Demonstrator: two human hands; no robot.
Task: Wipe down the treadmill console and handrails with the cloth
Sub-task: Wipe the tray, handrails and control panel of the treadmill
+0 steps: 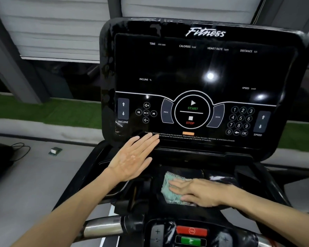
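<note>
Fingers point(177, 184) straight, right hand point(202, 192) on cloth point(170, 196), left hand point(132, 159) perhaps against console point(185, 68).

Pale slatted blinds point(52, 27) run across the top, split up by grey frame posts point(12, 72), and it's dark below them. Under that there's a strip of green turf point(43, 111), then grey floor point(34, 184). A black cable point(21, 148) loops on the floor at left, with a small green-and-white box point(55, 151) near it.
</note>
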